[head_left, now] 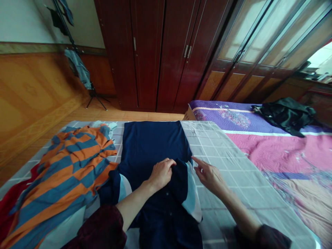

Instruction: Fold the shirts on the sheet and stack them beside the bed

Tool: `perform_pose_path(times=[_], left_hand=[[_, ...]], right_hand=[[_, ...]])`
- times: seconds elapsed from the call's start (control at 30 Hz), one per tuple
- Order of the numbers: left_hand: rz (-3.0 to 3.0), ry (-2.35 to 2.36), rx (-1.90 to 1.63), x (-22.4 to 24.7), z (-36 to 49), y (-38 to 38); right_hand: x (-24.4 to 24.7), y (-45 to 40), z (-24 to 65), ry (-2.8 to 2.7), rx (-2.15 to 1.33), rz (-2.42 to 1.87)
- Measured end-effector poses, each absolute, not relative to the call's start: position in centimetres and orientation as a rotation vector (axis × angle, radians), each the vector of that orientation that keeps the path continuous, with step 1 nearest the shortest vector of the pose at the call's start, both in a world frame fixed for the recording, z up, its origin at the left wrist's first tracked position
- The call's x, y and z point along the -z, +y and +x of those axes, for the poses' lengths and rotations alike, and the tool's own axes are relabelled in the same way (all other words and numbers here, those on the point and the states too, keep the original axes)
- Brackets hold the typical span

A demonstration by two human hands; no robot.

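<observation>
A navy shirt (155, 140) with pale blue and white sleeve panels lies spread on the grey checked bed cover, its body flat at the far end. Small buttons show on the part nearest me. My left hand (162, 173) is closed, its fingertips pinching the navy cloth by the right-hand sleeve (190, 197). Just right of that sleeve is my right hand (209, 175), its index finger stretched out to the shirt's side edge and the other fingers loosely bent. No cloth shows between its fingers. The left-hand sleeve (125, 186) lies partly behind my left forearm.
An orange and blue striped garment (75, 162) lies left of the shirt, over red cloth (12, 204). The checked cover (233, 180) extends to the right. Beyond it, a purple and pink bed (275, 148) bears a black garment (287, 114). Dark red wardrobes (147, 55) stand behind.
</observation>
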State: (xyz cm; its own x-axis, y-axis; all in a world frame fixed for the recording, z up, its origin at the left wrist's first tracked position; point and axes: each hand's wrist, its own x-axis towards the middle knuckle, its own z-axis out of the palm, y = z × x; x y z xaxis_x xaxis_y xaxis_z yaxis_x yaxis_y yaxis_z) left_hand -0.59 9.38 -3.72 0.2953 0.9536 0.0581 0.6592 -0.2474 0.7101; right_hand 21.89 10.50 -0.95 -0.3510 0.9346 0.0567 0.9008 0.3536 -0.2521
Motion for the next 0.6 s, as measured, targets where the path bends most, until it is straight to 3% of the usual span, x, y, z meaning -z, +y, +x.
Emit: perform_pose_path(times=[0.23, 0.6], left_hand=[[2.18, 1.357, -0.73, 4.5, 0.4, 8.7], [2.339, 1.325, -0.688, 4.3, 0.7, 8.9]], right_hand=[[1.3, 14.6, 24.0, -2.491, -0.114, -1.897], [0.6, 16.4, 22.7, -2.618, 0.07, -1.766]])
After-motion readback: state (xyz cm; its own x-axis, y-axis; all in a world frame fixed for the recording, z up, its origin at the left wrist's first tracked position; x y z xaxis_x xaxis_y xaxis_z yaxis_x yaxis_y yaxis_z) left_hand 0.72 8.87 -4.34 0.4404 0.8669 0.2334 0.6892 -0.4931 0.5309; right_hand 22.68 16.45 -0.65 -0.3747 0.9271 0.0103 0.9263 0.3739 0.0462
